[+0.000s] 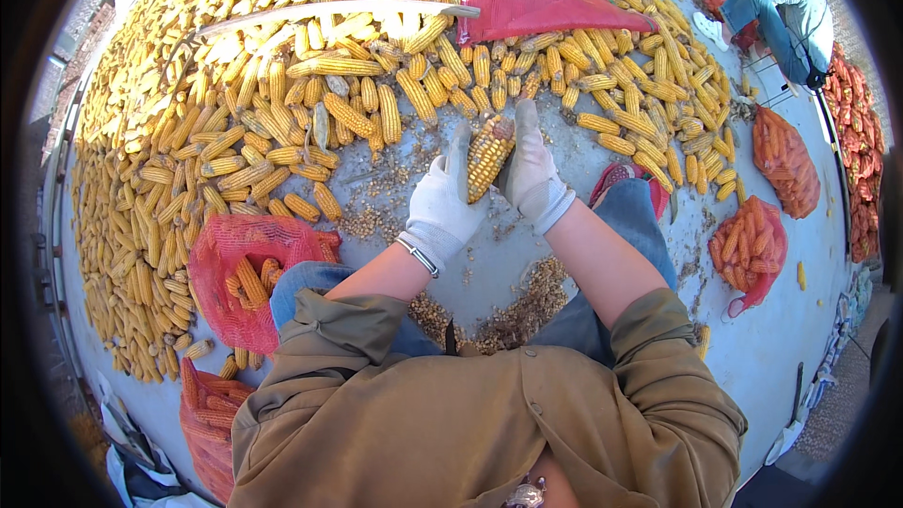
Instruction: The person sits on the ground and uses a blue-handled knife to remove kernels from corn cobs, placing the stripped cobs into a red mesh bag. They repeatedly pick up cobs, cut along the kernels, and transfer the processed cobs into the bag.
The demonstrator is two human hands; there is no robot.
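Note:
Between my two gloved hands is one ear of corn (489,156), yellow, with a brownish, damaged patch at its upper end. My left hand (446,194), in a white knit glove, grips it from the left side. On the other side my right hand (530,162), gloved with a greyish palm, holds it with the thumb hidden behind or against the cob. Loose kernels and chaff (377,215) lie on the pale sheet below. More kernels (525,307) are gathered between my legs.
A large heap of corn ears (282,106) spreads ahead and left. An open red mesh bag (233,254) with ears sits by my left knee. A red mesh sack (550,10) and a pole (338,9) lie on the heap. Filled bags (784,162) and a seated person (783,21) are at right.

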